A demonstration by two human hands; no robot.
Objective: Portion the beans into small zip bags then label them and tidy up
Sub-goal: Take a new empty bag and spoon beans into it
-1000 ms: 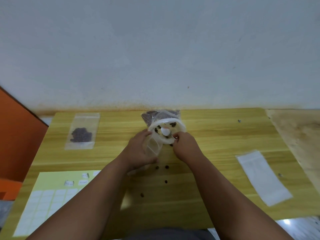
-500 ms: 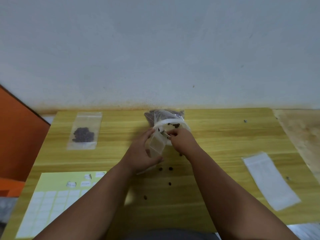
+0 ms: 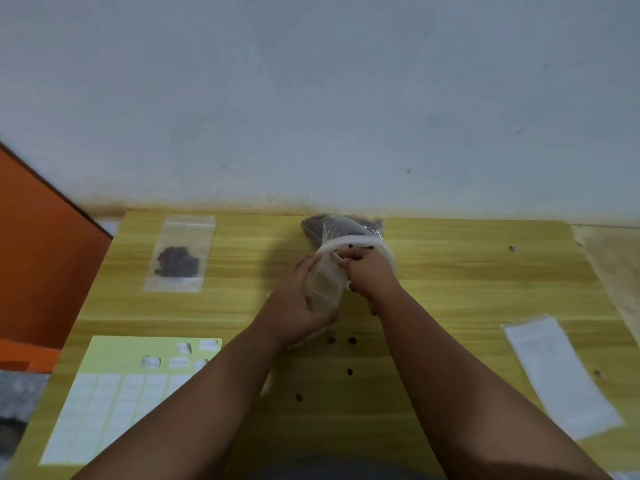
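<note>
label sheet: pale-green sheet of white sticker labels at the near-left corner of the yellow wooden table; a few are peeled, and it is unchanged.
spill: loose dark beans lie scattered near-centre, same spots as a second ago, still to be picked up.
spare bags: flat white plastic sleeve near the right edge, untouched.
left hand: left hand grips the small clear zip bag, which is now lifted with its mouth at the tub's rim.
right hand: right hand has moved from the rim to the bag's mouth, fingers curled. I can't tell what they pinch.
tub: round white plastic tub at centre, now seen more edge-on, so the white scoop inside is no longer visible.
bulk: clear bulk bag of dark beans just behind the tub, at the far edge.
done: filled clear zip bag at the far-left corner, no label visible.
read: probably mid-fill on the second portion. Labelling and cleanup are pending.
</note>
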